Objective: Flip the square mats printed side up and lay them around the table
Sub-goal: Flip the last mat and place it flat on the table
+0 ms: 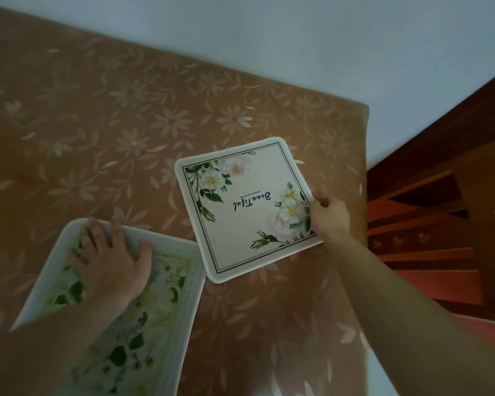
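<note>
My left forearm covers much of the green-leaf mat [166, 295], and its near corner runs out of view at the bottom edge; its print is blurred, so I make out only leaves and pale flowers inside a white border. My right hand [329, 217] hides the right corner of the white rose mat [249, 208], and I cannot see my fingertips under that edge.

My left hand [112, 261] lies flat and spread, palm down, fingers reaching to the far rim of the green-leaf mat. My right hand is curled narrow, pinching the rose mat's right corner, arm stretched forward from the lower right.

Both mats lie printed side up on the desk [97, 124], which wears a tan floral cloth. The rose mat sits turned like a diamond near the desk's right edge, its word "Beautiful" reading upside down to me. The green-leaf mat lies just beside it, nearer and to the left, corners almost touching. A wooden chair [440, 218] stands beyond the right edge.
</note>
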Demonstrator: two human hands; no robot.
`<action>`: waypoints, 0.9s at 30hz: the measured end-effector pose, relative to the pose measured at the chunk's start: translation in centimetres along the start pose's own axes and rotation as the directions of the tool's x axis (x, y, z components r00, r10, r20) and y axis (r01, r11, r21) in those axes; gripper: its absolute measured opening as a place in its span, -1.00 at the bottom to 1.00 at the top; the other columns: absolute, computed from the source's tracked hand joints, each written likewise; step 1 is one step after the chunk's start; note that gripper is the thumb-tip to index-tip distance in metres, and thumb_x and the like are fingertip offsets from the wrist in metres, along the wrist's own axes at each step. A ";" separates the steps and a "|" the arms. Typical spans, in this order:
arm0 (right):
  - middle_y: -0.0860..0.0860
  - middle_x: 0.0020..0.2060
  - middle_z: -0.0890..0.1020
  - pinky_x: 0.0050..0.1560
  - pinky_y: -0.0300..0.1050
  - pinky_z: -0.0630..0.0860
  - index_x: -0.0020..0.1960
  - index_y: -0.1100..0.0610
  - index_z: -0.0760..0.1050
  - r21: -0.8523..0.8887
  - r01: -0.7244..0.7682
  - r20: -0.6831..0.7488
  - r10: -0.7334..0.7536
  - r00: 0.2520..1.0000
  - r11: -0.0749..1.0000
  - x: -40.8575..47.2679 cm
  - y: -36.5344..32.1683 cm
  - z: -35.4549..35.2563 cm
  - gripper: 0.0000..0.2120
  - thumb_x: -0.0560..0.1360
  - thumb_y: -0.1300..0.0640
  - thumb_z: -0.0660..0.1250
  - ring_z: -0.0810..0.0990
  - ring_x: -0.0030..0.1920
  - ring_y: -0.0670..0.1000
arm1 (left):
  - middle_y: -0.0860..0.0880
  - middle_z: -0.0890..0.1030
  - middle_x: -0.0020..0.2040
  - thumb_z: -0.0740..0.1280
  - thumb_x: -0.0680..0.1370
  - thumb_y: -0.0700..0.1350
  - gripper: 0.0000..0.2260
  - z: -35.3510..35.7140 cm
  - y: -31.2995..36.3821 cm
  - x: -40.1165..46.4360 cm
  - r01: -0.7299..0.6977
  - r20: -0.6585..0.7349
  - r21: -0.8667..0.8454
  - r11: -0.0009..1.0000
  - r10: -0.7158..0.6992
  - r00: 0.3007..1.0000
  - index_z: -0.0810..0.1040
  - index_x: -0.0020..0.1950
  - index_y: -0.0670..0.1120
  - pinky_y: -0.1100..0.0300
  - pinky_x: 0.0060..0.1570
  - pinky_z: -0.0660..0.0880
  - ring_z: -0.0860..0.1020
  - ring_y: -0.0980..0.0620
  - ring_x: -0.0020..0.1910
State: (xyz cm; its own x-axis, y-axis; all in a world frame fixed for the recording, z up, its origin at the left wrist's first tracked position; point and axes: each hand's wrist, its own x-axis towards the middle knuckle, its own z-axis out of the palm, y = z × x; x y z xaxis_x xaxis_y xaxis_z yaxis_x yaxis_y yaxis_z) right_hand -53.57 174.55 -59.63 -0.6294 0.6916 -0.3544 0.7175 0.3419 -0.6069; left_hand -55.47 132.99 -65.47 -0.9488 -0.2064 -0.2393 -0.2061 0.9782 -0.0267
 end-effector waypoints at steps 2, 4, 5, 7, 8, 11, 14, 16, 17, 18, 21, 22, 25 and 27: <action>0.08 -0.05 0.73 -0.08 -0.01 0.66 0.20 0.14 0.67 0.077 -0.115 0.066 0.110 0.992 0.990 0.9 -0.2 -0.9 -0.66 0.52 0.03 0.31 0.70 -0.04 0.15 | -0.19 -0.08 0.69 -0.11 0.57 0.40 -0.21 -0.1 0.1 0.0 0.006 0.005 0.009 1.000 -0.006 1.000 -0.04 0.68 -0.02 -0.29 0.54 -0.12 -0.07 -0.24 0.64; 0.08 -0.11 0.76 -0.02 0.12 0.72 0.08 0.13 0.70 0.150 -0.194 0.136 0.175 0.975 0.969 1.5 0.2 -1.6 -0.73 0.45 0.05 0.39 0.75 -0.09 0.16 | -0.19 -0.08 0.69 -0.08 0.58 0.39 -0.22 -0.3 0.2 -0.1 0.004 0.006 0.009 1.000 -0.004 1.000 -0.05 0.68 -0.02 -0.28 0.54 -0.14 -0.07 -0.25 0.64; 0.09 -0.18 0.77 -0.09 0.11 0.73 0.05 0.16 0.70 0.178 -0.209 0.162 0.181 0.970 0.962 1.6 0.4 -1.9 -0.77 0.44 0.10 0.42 0.76 -0.16 0.13 | -0.19 -0.08 0.69 -0.07 0.59 0.39 -0.23 -0.5 0.2 -0.2 0.000 0.002 0.005 1.000 0.000 1.000 -0.04 0.68 -0.02 -0.27 0.54 -0.15 -0.07 -0.25 0.64; 0.11 -0.29 0.75 -0.33 -0.04 0.70 0.02 0.22 0.68 0.200 -0.212 0.226 0.166 0.960 0.957 1.5 0.7 -2.3 -0.86 0.49 0.20 0.46 0.75 -0.33 0.04 | -0.18 -0.08 0.69 -0.06 0.59 0.38 -0.24 -0.7 0.4 -0.3 0.001 0.004 -0.008 1.000 -0.001 1.000 -0.02 0.68 -0.02 -0.27 0.55 -0.16 -0.08 -0.23 0.64; 0.13 -0.28 0.74 -0.36 -0.05 0.70 0.02 0.23 0.67 0.204 -0.220 0.259 0.164 0.952 0.954 1.3 0.8 -2.4 -0.89 0.53 0.22 0.46 0.73 -0.37 0.02 | -0.17 -0.09 0.69 -0.06 0.60 0.38 -0.24 -0.7 0.5 -0.4 0.002 0.005 -0.013 1.000 -0.002 1.000 -0.01 0.68 -0.02 -0.27 0.55 -0.15 -0.09 -0.22 0.64; 0.14 -0.30 0.70 -0.35 -0.11 0.64 0.05 0.26 0.65 0.223 -0.240 0.314 0.164 0.935 0.945 0.6 1.1 -2.6 -0.89 0.56 0.25 0.46 0.66 -0.40 -0.01 | -0.15 -0.10 0.69 -0.06 0.60 0.37 -0.25 -0.9 0.5 -0.4 0.013 0.006 -0.003 1.000 -0.013 1.000 0.02 0.67 -0.04 -0.28 0.56 -0.12 -0.10 -0.20 0.64; 0.11 -0.27 0.70 -0.47 -0.23 0.55 0.11 0.21 0.61 0.177 -0.241 0.400 0.154 0.903 0.954 -0.5 1.3 -2.5 -0.89 0.59 0.23 0.42 0.64 -0.41 -0.06 | -0.14 -0.12 0.69 -0.07 0.59 0.38 -0.24 -0.9 0.3 -0.4 0.010 0.023 0.008 1.000 -0.010 1.000 -0.01 0.67 -0.04 -0.29 0.56 -0.11 -0.12 -0.19 0.64; 0.08 -0.25 0.71 -0.46 -0.26 0.57 0.11 0.18 0.58 0.118 -0.213 0.446 0.140 0.884 0.970 -1.6 1.6 -2.3 -0.91 0.62 0.20 0.38 0.66 -0.42 -0.11 | -0.15 -0.11 0.69 -0.07 0.59 0.37 -0.24 -0.9 0.3 -0.3 0.006 0.026 0.009 1.000 -0.007 1.000 -0.02 0.67 -0.04 -0.28 0.55 -0.13 -0.12 -0.19 0.64; 0.07 -0.25 0.71 -0.44 -0.26 0.59 0.10 0.18 0.58 0.097 -0.191 0.453 0.128 0.882 0.977 -2.2 1.8 -2.1 -0.92 0.63 0.20 0.36 0.67 -0.41 -0.12 | -0.16 -0.10 0.69 -0.07 0.59 0.37 -0.24 -0.9 0.3 -0.3 0.010 0.024 0.014 1.000 -0.010 1.000 -0.01 0.67 -0.05 -0.28 0.55 -0.12 -0.11 -0.20 0.64; 0.08 -0.22 0.72 -0.42 -0.26 0.61 0.09 0.20 0.59 0.094 -0.176 0.448 0.117 0.887 0.980 -2.7 2.1 -1.9 -0.91 0.64 0.21 0.33 0.69 -0.37 -0.10 | -0.16 -0.09 0.69 -0.08 0.58 0.37 -0.23 -0.9 0.3 -0.3 0.012 0.023 0.018 1.000 -0.013 1.000 0.00 0.67 -0.06 -0.28 0.55 -0.12 -0.11 -0.20 0.64; 0.16 -0.10 0.73 -0.36 -0.19 0.65 0.06 0.21 0.58 0.192 -0.232 0.379 0.146 0.914 0.954 -4.5 3.5 -1.9 -0.90 0.66 0.23 0.30 0.74 -0.18 0.03 | -0.16 -0.09 0.69 -0.15 0.54 0.41 -0.19 -0.6 0.3 -0.2 0.025 0.024 0.011 1.000 -0.025 0.999 0.00 0.67 -0.05 -0.29 0.55 -0.11 -0.09 -0.19 0.64; 0.17 -0.10 0.73 -0.33 -0.14 0.67 0.03 0.22 0.59 0.232 -0.255 0.347 0.165 0.923 0.939 -5.1 4.1 -2.2 -0.91 0.65 0.24 0.31 0.74 -0.16 0.05 | -0.15 -0.08 0.69 -0.18 0.52 0.43 -0.17 -0.5 0.2 -0.1 0.030 0.020 0.007 1.000 -0.030 0.999 0.00 0.67 -0.04 -0.29 0.55 -0.11 -0.09 -0.18 0.64; 0.18 -0.09 0.73 -0.10 0.06 0.74 -0.02 0.21 0.60 0.291 -0.304 0.251 0.234 0.939 0.907 -6.5 5.9 -3.3 -0.92 0.61 0.23 0.35 0.75 -0.12 0.13 | -0.14 -0.10 0.69 -0.24 0.49 0.45 -0.13 -0.3 0.0 0.2 0.030 0.041 -0.007 1.000 -0.030 0.999 0.00 0.67 -0.04 -0.31 0.55 -0.11 -0.10 -0.17 0.64; 0.15 -0.08 0.73 -0.02 0.12 0.73 -0.03 0.16 0.62 0.290 -0.338 0.176 0.297 0.939 0.896 -7.5 7.3 -4.1 -0.92 0.59 0.22 0.34 0.74 -0.08 0.16 | -0.15 -0.10 0.69 -0.22 0.51 0.44 -0.14 -0.3 0.1 0.1 0.022 0.050 -0.015 1.000 -0.021 0.999 0.00 0.66 -0.06 -0.33 0.54 -0.12 -0.11 -0.18 0.64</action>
State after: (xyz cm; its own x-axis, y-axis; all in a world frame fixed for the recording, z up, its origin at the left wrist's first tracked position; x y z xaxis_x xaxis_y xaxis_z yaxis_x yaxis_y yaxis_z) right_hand -42.36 174.44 -58.45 -0.4303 0.6385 -0.6382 0.7685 -0.1118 -0.6300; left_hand -55.62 133.09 -65.23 -0.9311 -0.2255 -0.2866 -0.2304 0.9729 -0.0169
